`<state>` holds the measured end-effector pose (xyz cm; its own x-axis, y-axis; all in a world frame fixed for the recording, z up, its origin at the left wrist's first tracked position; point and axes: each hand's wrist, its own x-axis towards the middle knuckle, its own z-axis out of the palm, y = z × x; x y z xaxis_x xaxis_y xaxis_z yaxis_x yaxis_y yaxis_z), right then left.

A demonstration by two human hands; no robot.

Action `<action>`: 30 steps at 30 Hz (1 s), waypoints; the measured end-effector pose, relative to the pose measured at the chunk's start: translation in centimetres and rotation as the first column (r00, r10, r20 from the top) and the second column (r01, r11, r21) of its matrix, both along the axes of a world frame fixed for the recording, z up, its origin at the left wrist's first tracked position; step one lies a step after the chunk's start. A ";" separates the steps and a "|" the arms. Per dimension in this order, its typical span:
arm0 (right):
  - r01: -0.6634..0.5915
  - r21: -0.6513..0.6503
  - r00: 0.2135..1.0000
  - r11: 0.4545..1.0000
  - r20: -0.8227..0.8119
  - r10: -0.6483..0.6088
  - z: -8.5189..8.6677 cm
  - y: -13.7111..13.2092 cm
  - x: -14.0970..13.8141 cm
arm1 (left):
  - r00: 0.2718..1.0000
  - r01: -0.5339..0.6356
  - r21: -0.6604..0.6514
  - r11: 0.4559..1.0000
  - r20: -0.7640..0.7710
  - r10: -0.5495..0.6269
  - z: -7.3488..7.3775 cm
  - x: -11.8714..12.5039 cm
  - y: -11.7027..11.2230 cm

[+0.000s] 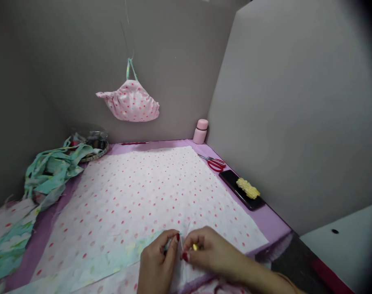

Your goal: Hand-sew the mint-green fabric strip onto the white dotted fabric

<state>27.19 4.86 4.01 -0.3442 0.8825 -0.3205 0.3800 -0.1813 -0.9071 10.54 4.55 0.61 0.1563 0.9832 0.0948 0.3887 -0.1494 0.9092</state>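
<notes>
My left hand [157,261] and my right hand [208,251] meet at the near edge of a white cloth with red dots [143,192] spread on the purple table [274,222]. Both hands are pinched. The left fingers grip a fold of the cloth's near edge. The right fingers pinch something thin and pale, perhaps a needle or thread [181,243]; it is too small to name. A small gold thing [194,247] shows at the right fingers.
Red-handled scissors [215,163], a black phone [239,188] with a yellow piece [248,188] on it and a pink bottle [200,131] line the right wall. Teal fabric [51,167] and a tin [95,147] lie at the left. A pink dotted pouch [130,101] hangs on the back wall.
</notes>
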 end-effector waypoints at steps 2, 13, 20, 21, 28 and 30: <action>-0.044 0.140 0.993 0.989 0.113 0.028 -0.2 -1.1 -0.8 | 0.999 -0.012 -0.042 0.999 0.047 0.014 0.1 0.0 0.0; -0.030 0.012 0.999 0.999 -0.010 0.030 0.5 -0.3 1.5 | 0.887 -0.002 -0.256 0.967 0.445 0.119 -0.3 0.6 0.0; 0.101 0.193 0.995 0.976 -0.012 -0.100 0.4 3.4 0.6 | 0.944 -0.035 -0.194 0.980 0.314 0.096 -0.2 0.4 -0.1; 0.009 0.184 1.000 0.983 -0.013 -0.006 0.4 3.6 0.2 | 0.948 -0.026 -0.194 0.981 0.308 0.086 -0.3 0.3 -0.1; 0.110 0.137 0.991 0.984 -0.088 -0.099 2.1 6.8 0.7 | 0.960 0.001 -0.151 0.989 0.277 0.041 -1.3 0.5 -0.2; 0.177 0.188 0.983 0.966 -0.072 -0.166 2.8 8.0 1.5 | 0.965 0.008 -0.144 0.990 0.262 0.030 -1.4 0.5 -0.2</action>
